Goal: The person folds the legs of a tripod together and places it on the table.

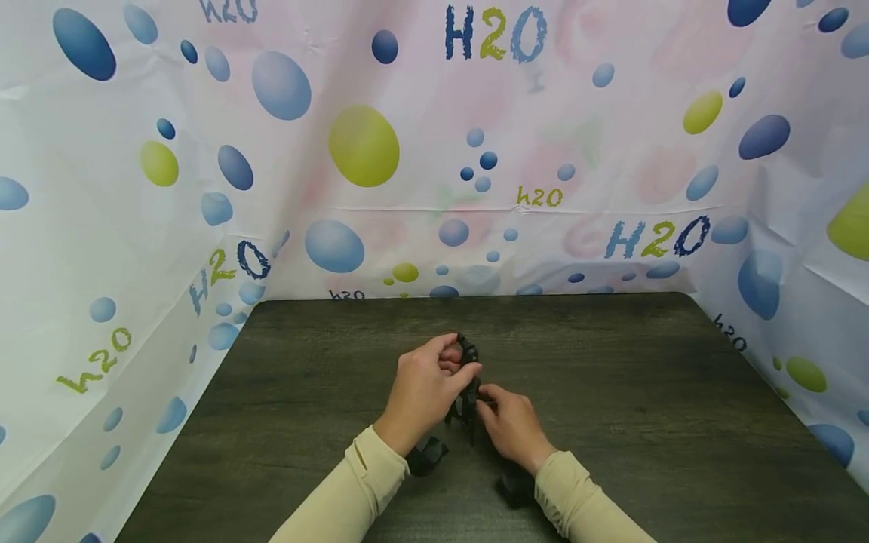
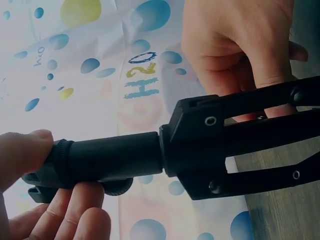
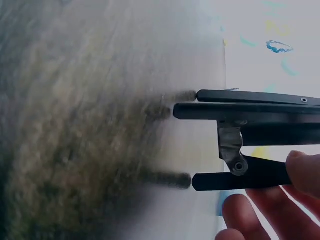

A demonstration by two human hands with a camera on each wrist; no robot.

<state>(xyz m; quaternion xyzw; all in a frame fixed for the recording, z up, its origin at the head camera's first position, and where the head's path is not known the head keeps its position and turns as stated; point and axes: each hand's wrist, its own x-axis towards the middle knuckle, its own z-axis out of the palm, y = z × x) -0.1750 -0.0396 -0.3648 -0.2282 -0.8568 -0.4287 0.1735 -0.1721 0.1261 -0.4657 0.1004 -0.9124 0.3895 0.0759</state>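
A black mini tripod (image 1: pixel 470 353) stands upright near the middle of the dark table, its short legs partly spread. My left hand (image 1: pixel 422 391) grips its top, thumb on one side and fingers on the other. In the left wrist view, the tripod's round column (image 2: pixel 117 156) runs from that grip to the collar where the legs are hinged. Lower down, my right hand (image 1: pixel 514 424) pinches one leg (image 3: pixel 265 170) between thumb and fingers. A metal brace (image 3: pixel 231 145) joins this leg to the middle. The feet meet the tabletop in the right wrist view.
The dark wood-grain table (image 1: pixel 326 339) spreads on all sides of the hands. A white sheet (image 1: pixel 434 151) with blue and green dots and H2O lettering encloses its back and sides. Small black blocks (image 1: pixel 426 456) sit beneath both wrists.
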